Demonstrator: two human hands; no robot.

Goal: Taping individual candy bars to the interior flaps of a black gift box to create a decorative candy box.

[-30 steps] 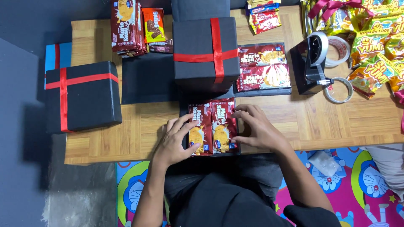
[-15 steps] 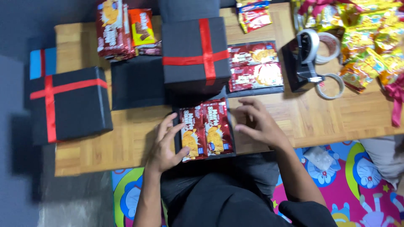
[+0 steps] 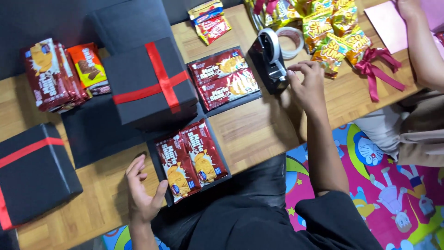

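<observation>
the right hand point(image 3: 307, 85) is stretched out to the black tape dispenser point(image 3: 270, 60), which stands on the wooden table point(image 3: 259, 129) at the far right of the work. the fingertips point(image 3: 292, 72) are curled loosely at the dispenser's near end; no tape can be made out between them, and it cannot be told whether the dispenser is actually touched. the dispenser's long axis runs away from the body, tilted a little to the left, so its cutting end is met first by the right hand.

the left hand point(image 3: 141, 192) is laid open, fingers spread, against the left edge of the black flap point(image 3: 159, 159) on which two red biscuit packets point(image 3: 192, 159) lie side by side, long axes pointing away and leaning left. nothing is gripped by it. the packets lie just to its right, directly before the body, well apart from the dispenser.

behind the flap a black box with a red ribbon cross point(image 3: 150, 83) is seen, and a second pair of packets point(image 3: 224, 76) lies between it and the dispenser. the dispenser is far nearer to the right hand.
</observation>
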